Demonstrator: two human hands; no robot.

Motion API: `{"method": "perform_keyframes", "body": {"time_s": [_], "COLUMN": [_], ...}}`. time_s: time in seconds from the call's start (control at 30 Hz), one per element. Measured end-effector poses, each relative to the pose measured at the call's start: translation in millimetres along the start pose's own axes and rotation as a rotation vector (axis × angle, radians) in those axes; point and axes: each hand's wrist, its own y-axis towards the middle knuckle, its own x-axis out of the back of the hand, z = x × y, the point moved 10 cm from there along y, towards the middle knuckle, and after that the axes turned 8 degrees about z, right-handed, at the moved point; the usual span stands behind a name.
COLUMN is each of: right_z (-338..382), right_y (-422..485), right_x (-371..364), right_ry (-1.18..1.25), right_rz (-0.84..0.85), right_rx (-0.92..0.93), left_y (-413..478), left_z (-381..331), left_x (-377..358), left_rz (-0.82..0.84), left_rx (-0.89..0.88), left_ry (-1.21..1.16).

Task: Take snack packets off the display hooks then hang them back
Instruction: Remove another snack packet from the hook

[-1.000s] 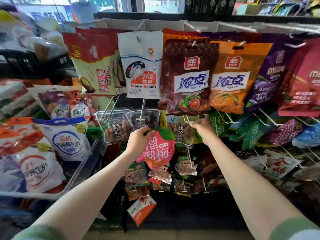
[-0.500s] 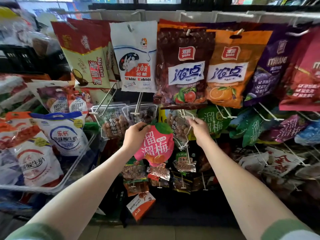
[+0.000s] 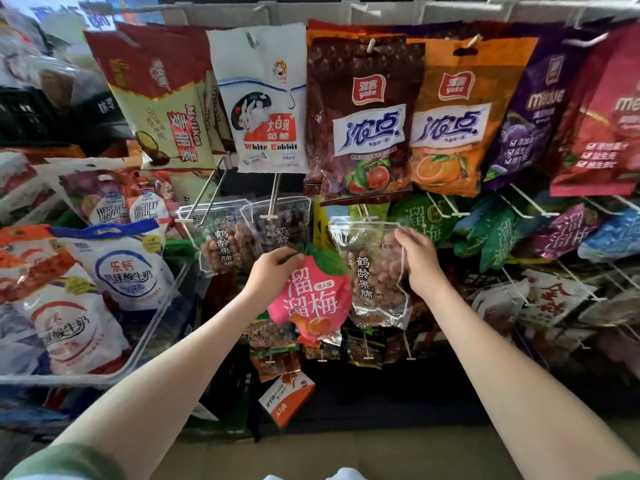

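A pale floor (image 3: 381, 453) lies along the bottom edge. A daylit window (image 3: 69, 15) sits upper left, above a black crate (image 3: 24, 112).

Dull green sleeves: the left sleeve (image 3: 52, 462) fills the lower left corner, and the right sleeve (image 3: 628, 476) just edges the lower right. The forearms, left hand (image 3: 273, 271) and right hand (image 3: 417, 261) are bare. A white patch (image 3: 341, 474) shows at bottom centre, unclear what.

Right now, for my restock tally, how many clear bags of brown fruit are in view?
3: left clear bag hanging, middle clear bag hanging beside it, third clear bag in the right hand. More may be hidden.
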Motion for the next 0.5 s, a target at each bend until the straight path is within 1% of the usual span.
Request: {"method": "perform_keyframes", "body": {"time_s": [0.1, 0.17, 0.23, 0.3, 0.4, 0.5], "right_z": [12, 15, 7, -3, -15, -27], "right_y": [-14, -22, -28, -33, -41, -46], "right_x": [2, 1, -4, -12, -22, -53], "right_ry": [0.019, -0.036, -0.130, -0.172, -0.136, -0.097], "right_rz": [-0.031, 0.005, 0.068, 0.111, 0.098, 0.161], "right_rx": [0.062, 0.085, 0.055, 0.032, 0.006, -0.020], "left_y": [1, 2, 2, 1, -2, -10], "left_z": [2, 1, -1, 1, 10, 30], "left_x": [-4, -5, -6, -5, 4, 27], "left_rz": [0.068, 0.089, 0.114, 0.135, 0.144, 0.121], "left_rx": [0.004, -0.002, -0.009, -0.010, -0.007, 0.023], "left_ry": [-0.019, -0.031, -0.043, -0.055, -0.037, -0.053]}}
